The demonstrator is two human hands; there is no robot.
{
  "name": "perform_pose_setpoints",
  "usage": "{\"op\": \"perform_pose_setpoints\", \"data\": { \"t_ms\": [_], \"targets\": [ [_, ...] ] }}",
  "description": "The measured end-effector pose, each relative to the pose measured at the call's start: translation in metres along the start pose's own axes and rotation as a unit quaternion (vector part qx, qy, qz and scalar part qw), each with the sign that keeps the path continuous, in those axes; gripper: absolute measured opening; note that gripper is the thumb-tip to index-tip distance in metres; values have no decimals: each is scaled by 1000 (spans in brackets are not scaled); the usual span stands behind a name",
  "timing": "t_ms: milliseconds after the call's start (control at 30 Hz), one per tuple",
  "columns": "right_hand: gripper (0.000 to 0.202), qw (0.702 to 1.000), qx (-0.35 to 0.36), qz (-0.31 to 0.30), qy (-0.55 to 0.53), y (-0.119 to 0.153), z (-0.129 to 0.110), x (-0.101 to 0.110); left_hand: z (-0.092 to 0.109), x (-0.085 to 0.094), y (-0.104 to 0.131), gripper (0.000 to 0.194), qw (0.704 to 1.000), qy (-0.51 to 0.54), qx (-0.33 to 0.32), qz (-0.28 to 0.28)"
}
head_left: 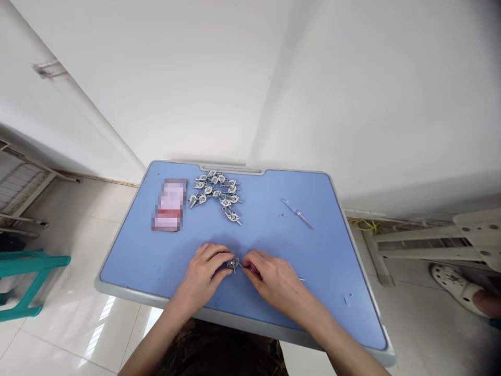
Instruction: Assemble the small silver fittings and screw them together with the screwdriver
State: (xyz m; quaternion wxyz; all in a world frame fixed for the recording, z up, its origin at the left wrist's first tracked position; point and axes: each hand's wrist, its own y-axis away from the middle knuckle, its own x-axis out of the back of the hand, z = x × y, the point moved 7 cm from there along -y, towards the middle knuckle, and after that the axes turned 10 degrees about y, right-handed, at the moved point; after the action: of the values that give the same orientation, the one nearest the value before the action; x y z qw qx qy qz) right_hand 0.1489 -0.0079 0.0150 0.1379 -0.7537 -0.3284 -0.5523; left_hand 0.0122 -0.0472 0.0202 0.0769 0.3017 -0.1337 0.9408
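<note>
Near the table's front edge, my left hand (205, 274) pinches a small silvery metal part (234, 263) with a flange and a thin stem, between thumb and fingertips. Close on its right, my right hand (272, 274) has its thumb and fingers pressed together. A thin bit of metal shows between those fingertips and the part; most of what they hold is hidden, so I cannot make out its kind. Further back lies a loose cluster of several similar metal flanged parts (213, 189).
All this is on a blue table (129, 256) with a grey rim, against a white wall. A phone (169, 204) lies left and a thin clear-and-metal tool (298, 213) right. A green stool (33, 271) stands left; a person's foot in a clog (454, 284) shows right.
</note>
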Motion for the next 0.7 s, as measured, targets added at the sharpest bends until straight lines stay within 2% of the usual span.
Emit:
{"op": "perform_pose_setpoints", "data": {
  "t_ms": [100,233,400,700],
  "targets": [
    [8,1000,0,5,-18,2,2,-1,1,1,-2,19,1000,12,-1,-1],
    [16,998,10,39,-48,5,2,2,1,2,-2,20,1000,23,-4,-2],
    [18,996,39,73,-39,7,-5,6,1,2,-1,21,1000,16,-5,-6],
    [16,994,51,97,-26,5,-10,5,2,1,-1,21,1000,15,1,-12]
  ]
}}
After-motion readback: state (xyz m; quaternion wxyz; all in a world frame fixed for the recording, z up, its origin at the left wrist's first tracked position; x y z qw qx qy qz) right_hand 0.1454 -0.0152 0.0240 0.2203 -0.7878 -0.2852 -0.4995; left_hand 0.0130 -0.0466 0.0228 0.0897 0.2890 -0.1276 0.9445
